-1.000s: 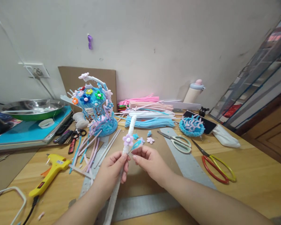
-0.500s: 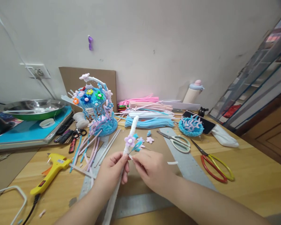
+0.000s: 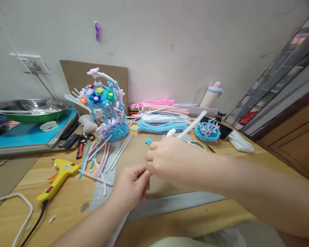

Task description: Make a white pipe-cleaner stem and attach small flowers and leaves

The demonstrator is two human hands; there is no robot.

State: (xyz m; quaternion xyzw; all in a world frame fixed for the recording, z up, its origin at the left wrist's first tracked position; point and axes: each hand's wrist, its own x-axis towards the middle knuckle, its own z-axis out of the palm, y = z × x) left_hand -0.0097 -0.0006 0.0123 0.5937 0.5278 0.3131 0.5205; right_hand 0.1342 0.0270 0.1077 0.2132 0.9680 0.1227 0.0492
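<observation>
Fingers of my left hand (image 3: pixel 134 185) are pinched together at the centre, touching the fingertips of my right hand (image 3: pixel 167 163). The right hand is curled, palm down, and covers most of what lies between them. Past its knuckles pokes the end of a white wrapped stem (image 3: pixel 171 132), and a white strip (image 3: pixel 193 124) slants up to the right. Whatever part of the stem the hands hold is hidden. A small blue flower (image 3: pixel 148 141) lies on the brown board just beyond the right hand.
A yellow glue gun (image 3: pixel 59 178) with its cord lies left. Behind stand a flowered blue pipe-cleaner piece (image 3: pixel 100 99), blue pipe-cleaner bundles (image 3: pixel 162 127) and a blue round piece (image 3: pixel 207 131). Pale scissors (image 3: pixel 197 144) are partly covered by the right arm.
My right hand has moved up and over the stem, hiding the lilac flower. The stem has turned from upright, and a white strip now points up to the right. The view has shifted slightly.
</observation>
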